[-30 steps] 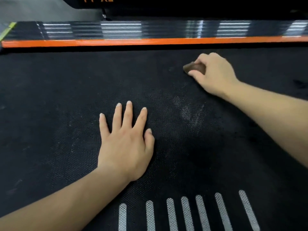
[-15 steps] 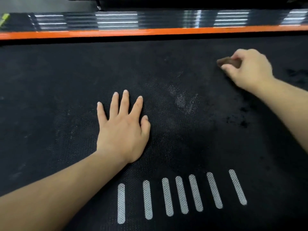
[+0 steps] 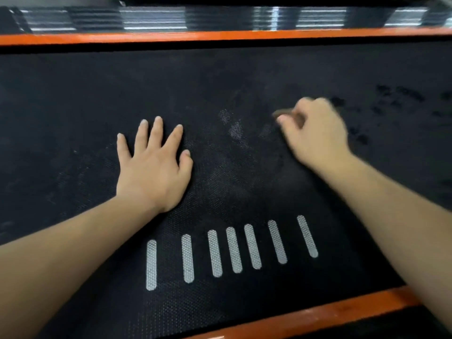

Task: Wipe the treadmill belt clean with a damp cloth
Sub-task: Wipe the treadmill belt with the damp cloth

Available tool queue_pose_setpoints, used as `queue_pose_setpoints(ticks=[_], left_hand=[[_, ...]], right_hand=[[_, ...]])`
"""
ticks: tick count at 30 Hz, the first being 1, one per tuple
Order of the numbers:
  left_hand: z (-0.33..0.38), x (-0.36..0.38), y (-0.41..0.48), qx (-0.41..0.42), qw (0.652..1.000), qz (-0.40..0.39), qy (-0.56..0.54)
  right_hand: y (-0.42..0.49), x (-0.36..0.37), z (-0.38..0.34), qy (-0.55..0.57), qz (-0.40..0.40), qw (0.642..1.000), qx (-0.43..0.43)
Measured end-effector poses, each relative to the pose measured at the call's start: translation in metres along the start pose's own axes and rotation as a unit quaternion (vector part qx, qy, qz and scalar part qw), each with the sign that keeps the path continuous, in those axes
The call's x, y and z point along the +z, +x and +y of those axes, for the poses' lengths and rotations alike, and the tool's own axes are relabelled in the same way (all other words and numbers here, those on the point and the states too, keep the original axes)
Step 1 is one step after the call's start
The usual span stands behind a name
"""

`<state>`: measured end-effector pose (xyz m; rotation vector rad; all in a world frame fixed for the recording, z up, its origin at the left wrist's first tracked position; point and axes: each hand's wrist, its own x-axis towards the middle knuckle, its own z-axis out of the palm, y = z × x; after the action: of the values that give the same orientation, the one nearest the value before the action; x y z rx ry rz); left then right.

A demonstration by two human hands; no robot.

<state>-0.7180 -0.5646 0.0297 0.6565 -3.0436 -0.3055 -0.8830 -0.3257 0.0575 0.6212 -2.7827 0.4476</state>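
Fingers, left: the fingers [image 3: 156, 133] of the left hand [image 3: 154, 167] lay straight and spread, with the palm flat on the treadmill belt [image 3: 73, 106]. They held nothing. This hand sat beyond the left end of the white stripes [image 3: 234, 249].
Fingers, right: the fingers [image 3: 283, 119] of the right hand [image 3: 315, 133] were curled and pinched a small brown cloth [image 3: 285, 113] against the thumb. The hand was blurred and sat beyond the right end of the white stripes.
Treadmill belt: black and finely textured, it filled most of the view and carried the white stripes on its near part.
Far side rail [image 3: 220, 36]: an orange strip backed by a dark, glossy ribbed board ran across the top, well beyond the white stripes.
Near side rail [image 3: 342, 311]: an orange strip lay on the near side of the white stripes, running toward the right.
White stripes: seven short pale bars stood in a row, fanning slightly apart.
Dark blotches [image 3: 401, 94]: these were scattered on the belt beyond and to the right of the white stripes, past the right hand.
Pale scuff [image 3: 232, 126]: a greyish patch lay beyond the middle of the white stripes, between the two hands.
Cloth: only a brown edge showed past the fingertips, low over the belt beyond the right half of the white stripes. Whether it touched the belt could not be told.
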Motion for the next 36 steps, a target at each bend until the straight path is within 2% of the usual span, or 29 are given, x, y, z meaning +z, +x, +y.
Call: queue_pose_setpoints(ticks=[3,5,6,8,10,11,13,15,17,19,22,23,25,27,29,30,32,33,34,36], left_hand=[[0.0,0.0,-0.001,0.0,1.0,0.003,0.0],[0.0,0.0,-0.001,0.0,1.0,0.003,0.001],[0.0,0.0,-0.001,0.001,1.0,0.005,0.001],[0.0,0.0,0.0,0.0,1.0,0.005,0.002],[-0.001,0.0,0.0,-0.001,1.0,0.005,0.005],[-0.001,0.0,0.0,-0.002,1.0,0.006,0.005],[0.0,0.0,-0.001,-0.001,1.0,0.01,0.008],[0.001,0.0,-0.001,0.003,1.0,0.015,0.01],[0.001,0.0,-0.002,0.005,1.0,0.016,0.009],[0.001,0.0,-0.002,0.004,1.0,0.018,0.006],[0.0,0.0,-0.002,0.006,1.0,0.019,-0.006],[0.001,0.0,-0.002,0.011,1.0,0.021,-0.013],[0.001,-0.001,-0.006,0.027,0.998,0.037,-0.034],[0.002,-0.006,-0.009,0.042,0.995,0.053,-0.069],[0.009,-0.012,-0.015,0.065,0.992,0.063,-0.087],[0.018,-0.013,-0.02,0.084,0.991,0.064,-0.082],[0.045,-0.01,-0.033,0.103,0.991,0.041,-0.08],[0.06,-0.005,-0.04,0.092,0.992,0.015,-0.085],[0.073,0.003,-0.047,0.07,0.994,-0.009,-0.081],[0.088,0.014,-0.057,0.041,0.998,-0.025,-0.047]], right_hand=[[-0.083,-0.016,-0.039,0.108,-0.114,0.974,-0.162],[-0.084,-0.025,-0.022,0.084,-0.133,0.964,-0.216],[-0.07,-0.024,-0.007,0.05,-0.1,0.971,-0.209],[-0.036,-0.023,0.023,0.011,-0.042,0.994,-0.102],[-0.035,-0.018,0.022,0.011,-0.006,1.0,-0.009],[-0.049,-0.017,0.007,0.02,-0.008,1.0,-0.007],[-0.097,-0.022,-0.032,0.092,-0.066,0.989,-0.096],[-0.135,-0.035,-0.052,0.159,-0.161,0.953,-0.2],[-0.127,-0.039,-0.039,0.135,-0.166,0.944,-0.252],[-0.094,-0.035,-0.007,0.081,-0.093,0.969,-0.216],[-0.061,-0.032,0.036,0.031,-0.026,0.998,-0.038],[-0.069,-0.031,0.032,0.036,-0.027,0.999,-0.023],[-0.103,-0.036,0.005,0.074,-0.07,0.992,-0.078],[-0.141,-0.048,-0.014,0.116,-0.151,0.968,-0.162],[-0.136,-0.053,0.002,0.091,-0.157,0.96,-0.212],[-0.12,-0.052,0.019,0.069,-0.126,0.969,-0.203],[-0.086,-0.055,0.054,0.032,-0.067,0.991,-0.107],[-0.078,-0.055,0.063,0.027,-0.052,0.997,-0.045],[-0.081,-0.052,0.062,0.025,-0.044,0.999,-0.018],[-0.111,-0.051,0.035,0.045,-0.068,0.995,-0.052]])
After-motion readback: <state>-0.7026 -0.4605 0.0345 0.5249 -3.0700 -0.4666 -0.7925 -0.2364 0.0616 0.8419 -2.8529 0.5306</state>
